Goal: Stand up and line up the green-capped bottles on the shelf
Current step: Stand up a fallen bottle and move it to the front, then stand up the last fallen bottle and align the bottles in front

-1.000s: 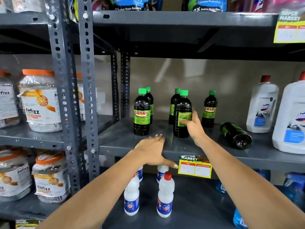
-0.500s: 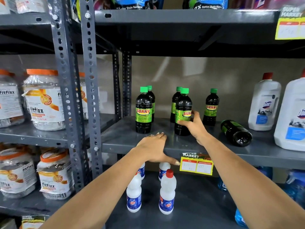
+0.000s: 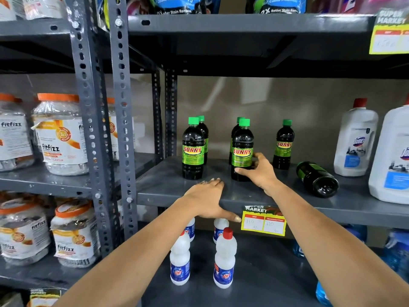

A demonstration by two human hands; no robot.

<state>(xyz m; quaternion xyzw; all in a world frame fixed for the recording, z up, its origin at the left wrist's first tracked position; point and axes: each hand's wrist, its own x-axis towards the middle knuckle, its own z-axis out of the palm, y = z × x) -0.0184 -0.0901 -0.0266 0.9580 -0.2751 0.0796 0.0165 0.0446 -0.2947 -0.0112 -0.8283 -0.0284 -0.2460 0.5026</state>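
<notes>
Several dark green-capped bottles with green SUNNY labels stand on the grey middle shelf (image 3: 287, 202). My right hand (image 3: 257, 171) grips the lower part of the front middle bottle (image 3: 242, 149), which stands upright with its label facing me. A second upright bottle (image 3: 193, 149) stands to its left, each with another bottle close behind. One more bottle (image 3: 283, 145) stands farther right. A last bottle (image 3: 316, 179) lies on its side, base toward me. My left hand (image 3: 208, 201) rests flat on the shelf's front edge, holding nothing.
Large white red-capped jugs (image 3: 356, 138) stand at the shelf's right end. Small white bottles (image 3: 224, 260) stand on the shelf below. A yellow price tag (image 3: 263, 221) hangs on the shelf edge. Perforated grey uprights (image 3: 120, 129) separate a left bay of orange-lidded jars (image 3: 59, 134).
My right hand has turned the front middle bottle so its SUNNY label faces me, and has slid lower on it. My left hand has stayed on the shelf edge.
</notes>
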